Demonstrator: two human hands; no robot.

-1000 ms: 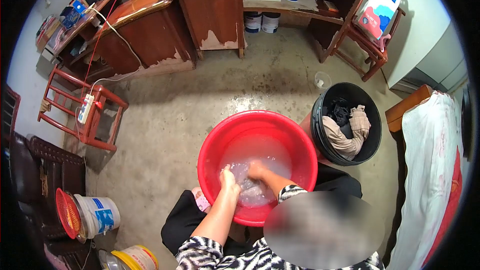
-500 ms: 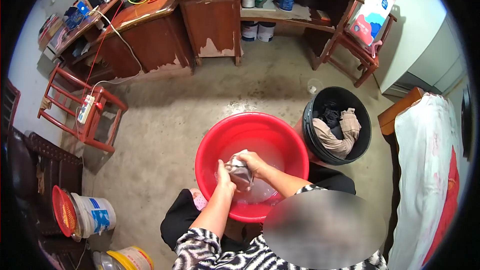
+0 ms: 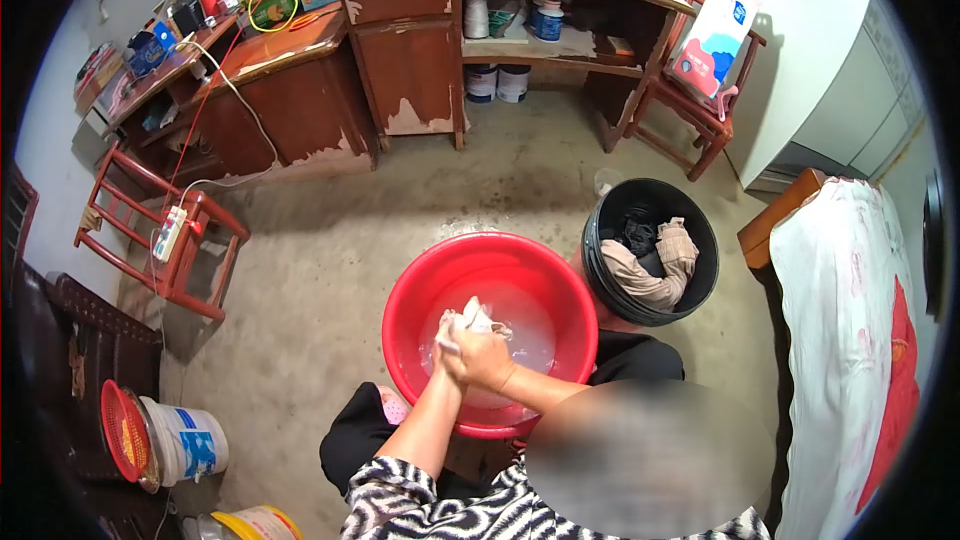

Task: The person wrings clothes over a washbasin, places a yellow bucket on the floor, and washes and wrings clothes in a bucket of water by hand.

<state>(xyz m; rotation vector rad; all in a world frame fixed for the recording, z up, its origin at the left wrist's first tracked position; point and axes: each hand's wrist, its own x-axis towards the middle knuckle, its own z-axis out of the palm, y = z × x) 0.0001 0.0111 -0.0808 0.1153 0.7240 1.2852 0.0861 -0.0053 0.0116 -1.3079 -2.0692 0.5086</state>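
A red plastic basin holds cloudy, soapy water. Over it my left hand and my right hand are pressed together around a wet, pale cloth. Both hands are closed on it, the right one covering most of the left one's fingers. Folds of the cloth stick out above the knuckles; the rest is hidden between my palms.
To the right of the basin stands a black bucket with beige and dark clothes. A red wooden chair with a power strip is at left. Desks line the back; a bed is at right.
My hands have come together, and the cloth that hung spread between them is now bunched up. The right hand has moved left and down, over the left one. The view has shifted slightly.
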